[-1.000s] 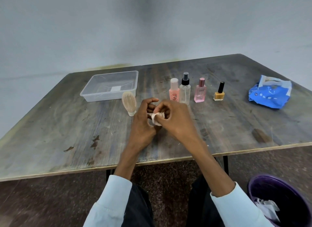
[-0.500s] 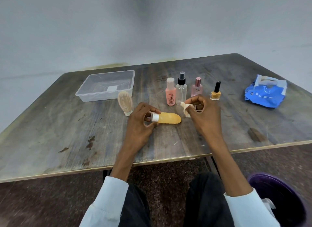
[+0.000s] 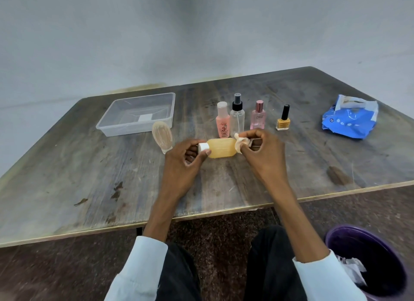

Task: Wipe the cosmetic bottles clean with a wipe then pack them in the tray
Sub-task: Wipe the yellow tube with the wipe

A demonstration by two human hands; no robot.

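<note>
Left hand pinching the white cap of a yellow bottle held sideways above the wooden table, right hand fingers pinching a crumpled wipe against its base, clear plastic tray well apart at back left, 4 bottles standing just behind

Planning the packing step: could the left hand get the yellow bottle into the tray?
Probably yes: the left hand grips the yellow bottle by its cap, the tray is open-topped; only the brush stands between.

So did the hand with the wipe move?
Yes. The right hand brought the wipe left, from under the pink bottle to the yellow bottle.
</note>
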